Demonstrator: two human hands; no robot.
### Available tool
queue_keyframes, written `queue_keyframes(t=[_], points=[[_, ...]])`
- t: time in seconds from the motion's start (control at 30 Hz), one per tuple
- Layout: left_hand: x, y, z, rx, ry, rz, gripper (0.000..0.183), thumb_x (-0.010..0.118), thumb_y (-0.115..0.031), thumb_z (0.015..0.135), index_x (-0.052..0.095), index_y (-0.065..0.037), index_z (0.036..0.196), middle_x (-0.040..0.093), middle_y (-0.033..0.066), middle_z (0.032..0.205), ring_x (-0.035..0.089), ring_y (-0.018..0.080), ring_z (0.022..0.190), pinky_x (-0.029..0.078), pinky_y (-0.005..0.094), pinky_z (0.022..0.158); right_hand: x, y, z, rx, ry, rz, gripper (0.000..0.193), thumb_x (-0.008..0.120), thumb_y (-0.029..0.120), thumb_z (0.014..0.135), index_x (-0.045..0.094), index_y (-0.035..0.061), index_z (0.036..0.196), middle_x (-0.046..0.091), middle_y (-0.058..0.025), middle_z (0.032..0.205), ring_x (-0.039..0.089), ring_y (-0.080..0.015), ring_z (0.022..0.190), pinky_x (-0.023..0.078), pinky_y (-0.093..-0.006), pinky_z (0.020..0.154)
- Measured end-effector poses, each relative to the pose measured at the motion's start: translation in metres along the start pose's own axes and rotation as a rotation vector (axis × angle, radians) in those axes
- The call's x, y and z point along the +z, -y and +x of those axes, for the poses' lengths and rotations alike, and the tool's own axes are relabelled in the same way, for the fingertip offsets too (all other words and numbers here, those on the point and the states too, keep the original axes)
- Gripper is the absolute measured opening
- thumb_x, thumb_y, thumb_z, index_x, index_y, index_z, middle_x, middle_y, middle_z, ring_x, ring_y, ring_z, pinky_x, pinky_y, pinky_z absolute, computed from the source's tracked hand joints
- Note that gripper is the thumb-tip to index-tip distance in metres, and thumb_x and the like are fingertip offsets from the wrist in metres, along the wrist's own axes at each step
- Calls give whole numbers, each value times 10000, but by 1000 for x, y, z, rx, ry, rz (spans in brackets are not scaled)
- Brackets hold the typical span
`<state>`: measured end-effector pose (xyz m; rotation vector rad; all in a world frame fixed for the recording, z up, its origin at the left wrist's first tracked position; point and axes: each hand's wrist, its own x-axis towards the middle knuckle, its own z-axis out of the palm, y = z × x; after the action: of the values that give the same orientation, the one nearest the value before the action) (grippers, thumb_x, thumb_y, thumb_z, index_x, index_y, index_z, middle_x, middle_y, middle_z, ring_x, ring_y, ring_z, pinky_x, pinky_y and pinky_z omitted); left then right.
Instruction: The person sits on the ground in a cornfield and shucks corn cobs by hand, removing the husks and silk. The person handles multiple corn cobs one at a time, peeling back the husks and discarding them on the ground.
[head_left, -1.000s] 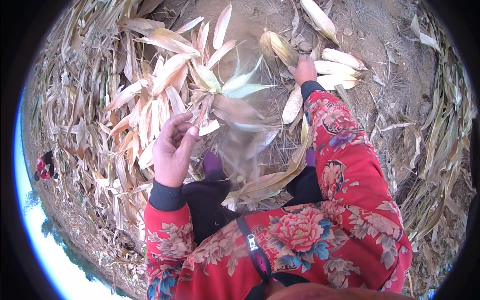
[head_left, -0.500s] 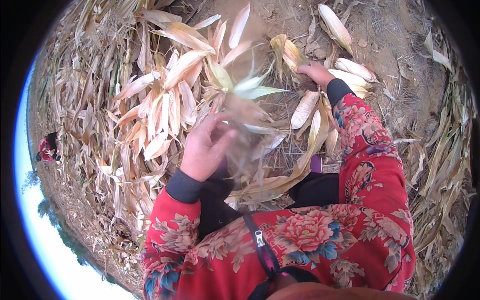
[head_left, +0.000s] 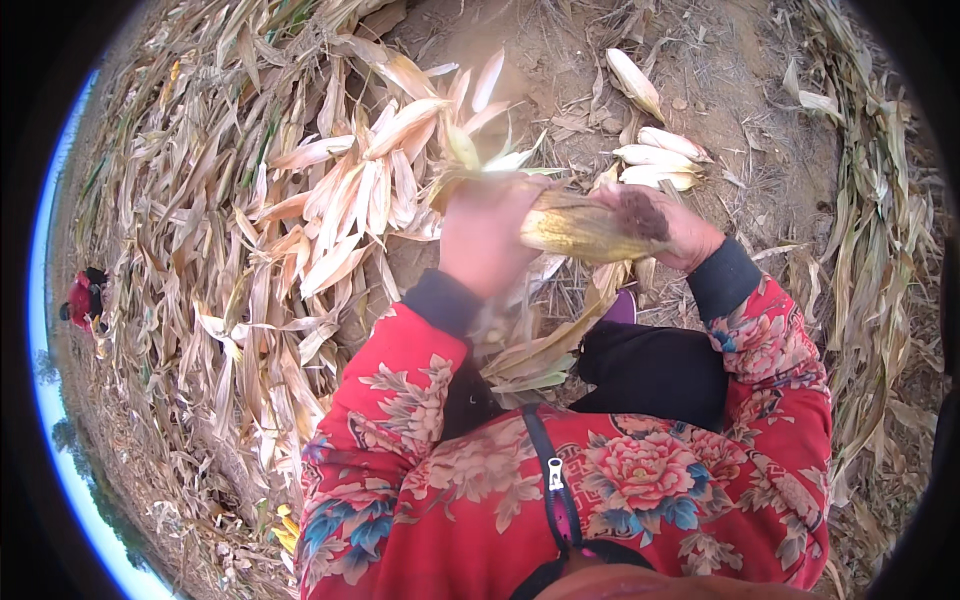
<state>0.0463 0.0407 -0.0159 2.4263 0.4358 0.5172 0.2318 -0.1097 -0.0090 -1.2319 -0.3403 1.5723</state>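
Note:
An ear of corn [head_left: 575, 230] in dry, yellowish husk lies crosswise between my two hands, its dark brown silk tuft at the right end. My right hand [head_left: 688, 235] is closed on that silk end. At the other end, my left hand [head_left: 488, 235] is closed round the ear; motion blurs it and its fingertips are hidden. Just beyond my left hand are pale, spread husk leaves [head_left: 510, 160]. Past my right hand, several pale ears of corn [head_left: 635, 82] lie on the soil.
Peeled husks [head_left: 345, 225] are heaped to the left, among dry stalks and leaves. More dry stalks [head_left: 865, 210] run along the right. Bent legs in black trousers [head_left: 650, 375] and a purple shoe [head_left: 622, 307] are below my hands. Another person [head_left: 85, 297] is far left. Yellow ears [head_left: 287, 528] lie lower left.
My right hand has lifted the husked-over ear from the ground and brought it nearer. My left hand has moved right and taken hold of its other end.

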Motion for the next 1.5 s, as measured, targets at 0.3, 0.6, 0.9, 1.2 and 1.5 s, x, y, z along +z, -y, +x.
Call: queue_keyframes(t=[0.3,0.6,0.9,1.2,1.5], points=[[-8,30,1,-725,-287,-1942,450,741,-252,854,525,-45,1191,645,121,1017,635,255,924,528,412,875,69,-29,-31,-425,-352,-794,443,628,357,924,600,-24,1148,665,-116,1020,639,-179,921,503,-310,818],[19,14,10,-638,-138,-1981,578,678,-464,867,505,-13,1184,638,172,1000,637,298,933,532,453,863,91,-58,-41,-95,-175,-294,467,580,428,947,620,-33,1006,652,-85,824,644,-159,726,525,-281,695],[10,20,20,-611,-404,-1729,559,486,-528,961,486,-87,1304,569,107,1273,539,262,1185,398,458,1054,64,-49,-21,-491,-282,-1166,507,493,459,968,590,-28,867,594,-259,740,590,-451,752,460,-487,674],[27,40,15,-810,-252,-1870,504,432,-501,985,555,-82,1237,665,114,1097,640,280,984,518,440,908,77,-57,-23,-570,-228,-1193,519,527,454,949,559,-40,795,587,-258,712,601,-433,722,464,-480,639],[27,38,7,-852,-96,-1794,490,444,-441,999,509,-26,1252,630,162,1143,620,297,1029,479,446,946,110,-56,-34,-517,-303,-1351,523,517,444,941,587,-52,790,620,-245,739,628,-415,718,498,-475,643]])
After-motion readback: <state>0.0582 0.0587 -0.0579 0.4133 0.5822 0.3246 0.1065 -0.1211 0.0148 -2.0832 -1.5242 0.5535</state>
